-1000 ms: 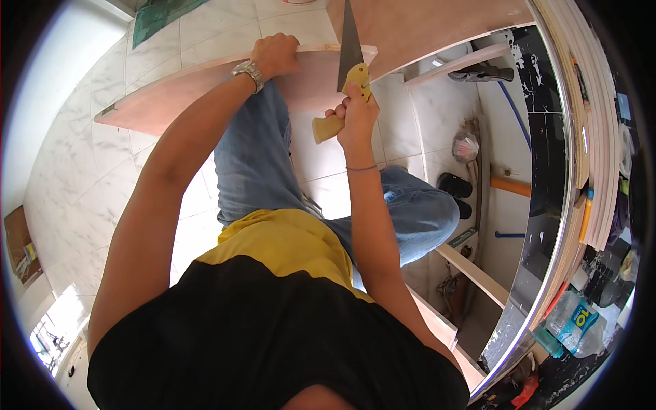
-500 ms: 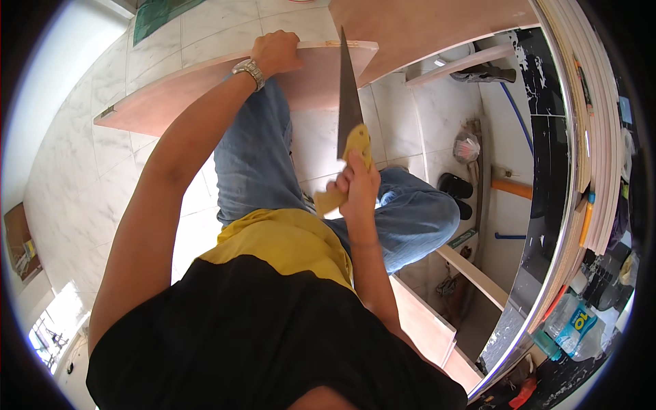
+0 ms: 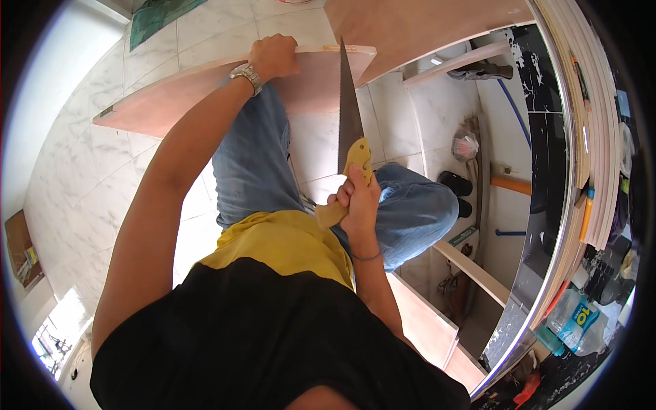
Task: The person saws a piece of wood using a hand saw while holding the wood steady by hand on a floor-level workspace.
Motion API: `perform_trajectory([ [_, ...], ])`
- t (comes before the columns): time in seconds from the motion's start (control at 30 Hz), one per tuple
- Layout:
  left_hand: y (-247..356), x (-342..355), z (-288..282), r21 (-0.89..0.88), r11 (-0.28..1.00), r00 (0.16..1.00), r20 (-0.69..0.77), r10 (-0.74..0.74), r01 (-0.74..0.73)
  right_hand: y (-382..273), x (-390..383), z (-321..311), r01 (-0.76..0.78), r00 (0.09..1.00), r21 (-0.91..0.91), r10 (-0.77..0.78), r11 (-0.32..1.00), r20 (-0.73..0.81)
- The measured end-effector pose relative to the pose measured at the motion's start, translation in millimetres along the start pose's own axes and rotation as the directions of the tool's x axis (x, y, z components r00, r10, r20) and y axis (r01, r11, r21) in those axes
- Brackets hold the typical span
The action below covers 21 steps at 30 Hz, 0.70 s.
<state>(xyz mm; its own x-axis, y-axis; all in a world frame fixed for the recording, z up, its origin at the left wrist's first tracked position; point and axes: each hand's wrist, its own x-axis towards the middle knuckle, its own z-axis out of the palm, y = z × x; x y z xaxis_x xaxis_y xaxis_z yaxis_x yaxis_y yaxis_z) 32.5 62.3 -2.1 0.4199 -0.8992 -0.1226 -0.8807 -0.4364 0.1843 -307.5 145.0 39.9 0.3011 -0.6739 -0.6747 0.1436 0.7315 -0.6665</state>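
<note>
Above pale veined tiles (image 3: 109, 184), I see the left hand (image 3: 275, 56) curled over the edge of a smooth pinkish board (image 3: 318, 78); the right hand (image 3: 361, 199) wraps the curved yellow handle (image 3: 357, 152) of a saw (image 3: 351, 123), its tapering, toothed blade (image 3: 348, 96) crossing that edge.

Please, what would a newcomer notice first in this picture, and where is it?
Probably the yellow-handled saw, held near the centre by the right hand and pointing up the picture. Then the pinkish board, running from upper left to upper middle, the left hand on its upper edge.
</note>
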Motion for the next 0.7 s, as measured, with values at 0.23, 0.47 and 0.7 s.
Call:
perform_trajectory([
  [0.23, 8, 3, -4, 0.002, 1.0, 1.0, 0.014, 0.018, -0.018, -36, 91, 42, 0.15, 0.974, 0.09, -0.163, 0.985, 0.159],
  [0.47, 5, 3, -5, 0.026, 0.999, 1.0, 0.017, 0.019, -0.019, -10, 36, -17, 0.421, 0.904, -0.37, -0.349, 0.828, 0.249],
  [0.7, -17, 7, 19, -0.024, 1.0, 1.0, 0.021, -0.018, 0.019, -7, 34, -14, 0.559, 0.762, -0.814, -0.29, -0.157, 0.579],
])
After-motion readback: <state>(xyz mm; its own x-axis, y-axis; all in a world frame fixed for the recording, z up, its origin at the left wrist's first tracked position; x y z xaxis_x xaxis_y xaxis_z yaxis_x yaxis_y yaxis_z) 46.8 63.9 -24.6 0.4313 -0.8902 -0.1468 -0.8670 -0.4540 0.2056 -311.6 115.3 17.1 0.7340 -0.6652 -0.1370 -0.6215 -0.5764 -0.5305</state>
